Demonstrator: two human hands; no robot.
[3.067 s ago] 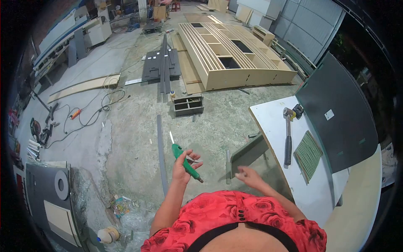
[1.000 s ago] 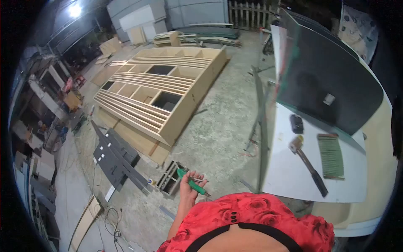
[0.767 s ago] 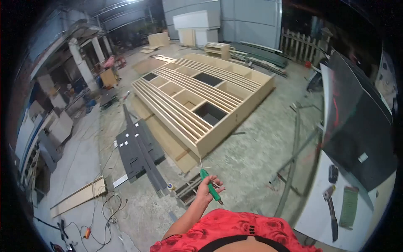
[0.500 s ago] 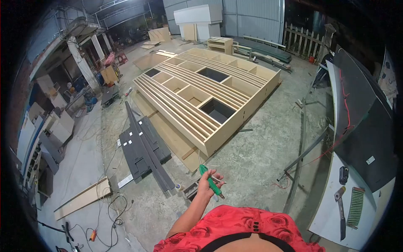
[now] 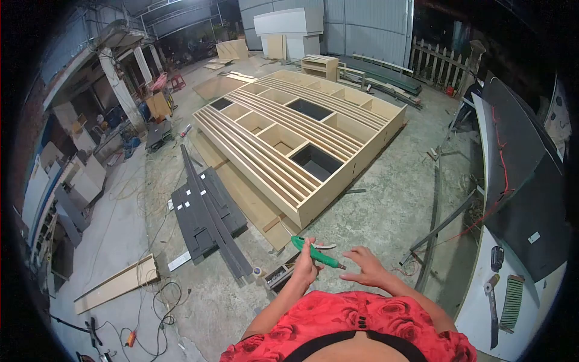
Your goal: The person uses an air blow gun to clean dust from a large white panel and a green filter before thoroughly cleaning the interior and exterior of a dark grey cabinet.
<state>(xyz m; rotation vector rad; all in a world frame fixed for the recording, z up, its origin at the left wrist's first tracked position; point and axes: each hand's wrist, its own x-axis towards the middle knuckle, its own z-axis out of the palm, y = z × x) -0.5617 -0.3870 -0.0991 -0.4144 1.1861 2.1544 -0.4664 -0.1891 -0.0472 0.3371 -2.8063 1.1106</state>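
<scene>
The glue gun (image 5: 318, 254) has a smooth green plastic body. The shelf unit (image 5: 329, 194) is pale wood, matt and smooth-faced, with dark, flat-toned box linings (image 5: 316, 161) that have a faint sheen. The stacked panels (image 5: 196, 228) are dark grey and matt, with small white labels (image 5: 187, 192) that look like paper. The floor (image 5: 380, 211) is bare concrete, rough and mottled. The tabletop (image 5: 479, 308) is white and smooth, the upright panel (image 5: 522, 220) dark and smooth. The hammer (image 5: 494, 311) shows a dull metal head and a dark matt grip. The green pad (image 5: 511, 303) is ribbed, its material unclear. The shirt (image 5: 392, 309) is soft printed cloth, and the back wall (image 5: 377, 36) looks like ribbed sheet metal.
</scene>
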